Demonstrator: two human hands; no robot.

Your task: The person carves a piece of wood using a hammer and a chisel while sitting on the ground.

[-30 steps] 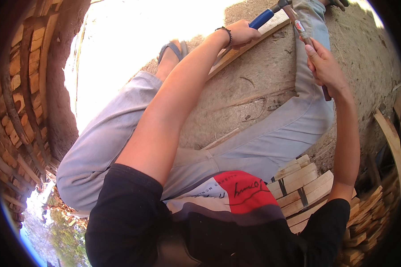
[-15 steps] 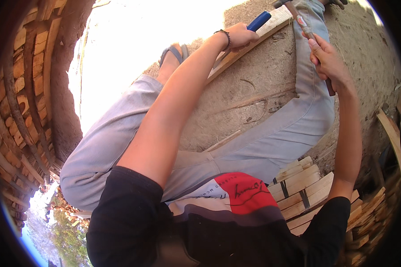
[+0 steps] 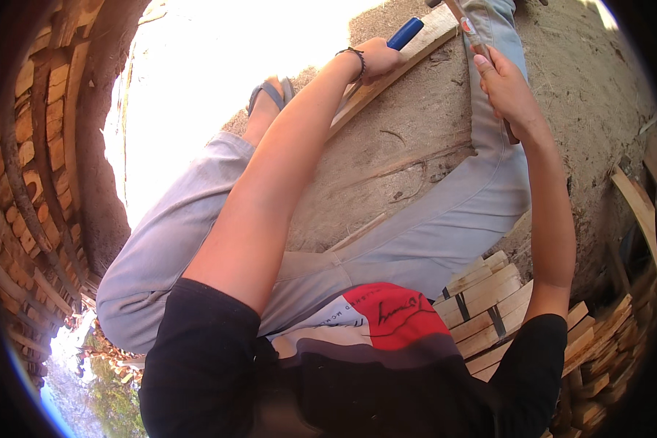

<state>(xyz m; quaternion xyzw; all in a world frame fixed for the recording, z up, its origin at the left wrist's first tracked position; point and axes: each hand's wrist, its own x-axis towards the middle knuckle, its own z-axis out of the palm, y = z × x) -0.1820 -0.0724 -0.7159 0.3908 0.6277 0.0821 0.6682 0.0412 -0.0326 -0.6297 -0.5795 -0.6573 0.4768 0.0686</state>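
My left hand (image 3: 379,60) is closed around a chisel with a blue handle (image 3: 406,33), which sticks out past my thumb side. Below the hand a short stretch of the dark blade shows, angled down toward the wooden plank (image 3: 431,45); its tip is hidden by my forearm. The pale plank lies slantwise on the ground between my legs. In my right hand (image 3: 509,89) is a hammer (image 3: 469,26), gripped by its brown handle above my right shin. The hammer's head is near the top edge, partly cut off, and apart from the chisel.
Bundled wooden slats (image 3: 482,299) are stacked beside my right hip, with loose boards (image 3: 639,208) farther right. A tall woodpile (image 3: 40,160) rises at the left. My outstretched right leg (image 3: 500,146) and bent left leg (image 3: 164,226) flank the dirt ground (image 3: 394,175).
The whole view has shifted a little, so most things sit farther left. My right hand with the hammer has moved slightly left, nearer the chisel. Both grips are unchanged.
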